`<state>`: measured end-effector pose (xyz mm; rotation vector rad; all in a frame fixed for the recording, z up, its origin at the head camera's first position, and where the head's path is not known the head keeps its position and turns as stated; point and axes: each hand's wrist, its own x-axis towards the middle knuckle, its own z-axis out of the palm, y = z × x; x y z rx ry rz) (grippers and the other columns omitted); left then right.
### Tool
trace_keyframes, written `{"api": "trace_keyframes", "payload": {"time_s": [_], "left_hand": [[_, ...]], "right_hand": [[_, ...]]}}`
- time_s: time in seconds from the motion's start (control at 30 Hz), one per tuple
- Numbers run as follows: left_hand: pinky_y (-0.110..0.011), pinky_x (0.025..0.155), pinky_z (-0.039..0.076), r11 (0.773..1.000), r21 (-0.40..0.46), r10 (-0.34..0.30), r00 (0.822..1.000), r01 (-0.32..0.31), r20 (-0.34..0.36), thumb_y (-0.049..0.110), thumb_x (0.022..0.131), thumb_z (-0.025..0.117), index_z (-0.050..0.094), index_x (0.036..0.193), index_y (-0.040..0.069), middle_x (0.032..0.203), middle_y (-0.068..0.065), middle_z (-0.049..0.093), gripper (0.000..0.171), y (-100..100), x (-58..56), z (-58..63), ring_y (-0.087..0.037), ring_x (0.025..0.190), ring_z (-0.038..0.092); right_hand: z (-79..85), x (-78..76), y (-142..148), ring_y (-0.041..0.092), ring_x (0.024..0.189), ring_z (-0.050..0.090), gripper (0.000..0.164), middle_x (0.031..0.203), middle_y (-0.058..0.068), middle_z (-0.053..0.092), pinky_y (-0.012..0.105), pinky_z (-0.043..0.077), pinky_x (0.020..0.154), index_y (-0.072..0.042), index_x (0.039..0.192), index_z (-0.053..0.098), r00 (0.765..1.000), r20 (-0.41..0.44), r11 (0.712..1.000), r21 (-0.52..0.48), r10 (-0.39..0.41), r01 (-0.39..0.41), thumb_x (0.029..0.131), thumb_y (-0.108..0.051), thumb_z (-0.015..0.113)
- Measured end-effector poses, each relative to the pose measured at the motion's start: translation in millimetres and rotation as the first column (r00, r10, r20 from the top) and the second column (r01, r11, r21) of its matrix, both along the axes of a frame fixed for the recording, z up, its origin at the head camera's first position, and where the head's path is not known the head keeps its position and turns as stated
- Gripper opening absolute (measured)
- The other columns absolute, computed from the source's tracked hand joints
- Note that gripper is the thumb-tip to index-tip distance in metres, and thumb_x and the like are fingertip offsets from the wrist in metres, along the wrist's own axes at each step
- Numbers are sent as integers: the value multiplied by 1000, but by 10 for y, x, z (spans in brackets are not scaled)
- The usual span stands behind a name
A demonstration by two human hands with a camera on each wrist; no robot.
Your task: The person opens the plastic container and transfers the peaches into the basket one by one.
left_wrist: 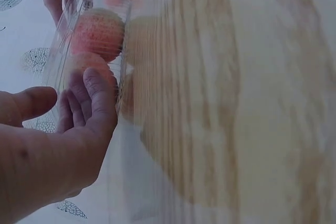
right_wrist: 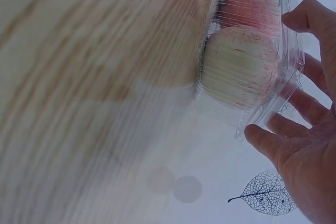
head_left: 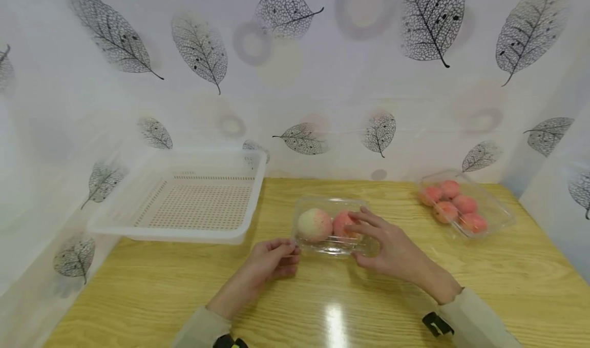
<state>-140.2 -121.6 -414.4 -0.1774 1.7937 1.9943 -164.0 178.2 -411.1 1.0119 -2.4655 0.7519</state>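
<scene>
A clear plastic box [head_left: 336, 251] sits on the table in front of me, holding a pale yellow-and-pink peach [head_left: 315, 225] and a redder peach [head_left: 342, 224] side by side. My left hand [head_left: 272, 260] is at the box's front left corner; the left wrist view shows its thumb apart from loosely bent fingers, which overlap the box's side. At the right end, my right hand [head_left: 392, 248] holds the box, its fingers spread over the top and its thumb at the front edge. In the right wrist view its fingertips [right_wrist: 257, 136] meet the clear rim.
A white perforated plastic basket [head_left: 184, 232] stands at the back left. At the back right is another clear plastic box [head_left: 495, 215] with several small reddish peaches [head_left: 464, 204]. A leaf-patterned covering [head_left: 318, 91] rises behind the wooden table [head_left: 295, 312].
</scene>
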Motion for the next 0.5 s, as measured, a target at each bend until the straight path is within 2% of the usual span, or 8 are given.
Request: {"api": "trace_keyframes", "payload": {"time_s": [0.17, 0.5], "left_hand": [[-25, 84, 61, 1000, 8, -23, 1000, 23, 13, 15, 105, 57, 59, 126, -5, 111, -7, 70, 29, -11, -38, -15, -7, 92, 70], [-23, 85, 59, 1000, -7, -30, 999, 30, -33, 11, 106, 53, 58, 123, -9, 110, -10, 68, 27, 2, -33, -11, -9, 93, 69]], "right_hand": [[5, -3, 8, 51, 132, 55, 50, 136, 15, 66, 58, 57, 93, -11, 118, 75, 1000, -5, 1000, 5, -4, 4, 70, -13, 86], [-1, 1, 5, 51, 133, 54, 50, 138, 13, 65, 57, 58, 90, -12, 119, 75, 1000, 15, 1000, 2, -1, 1, 71, -12, 85]]}}
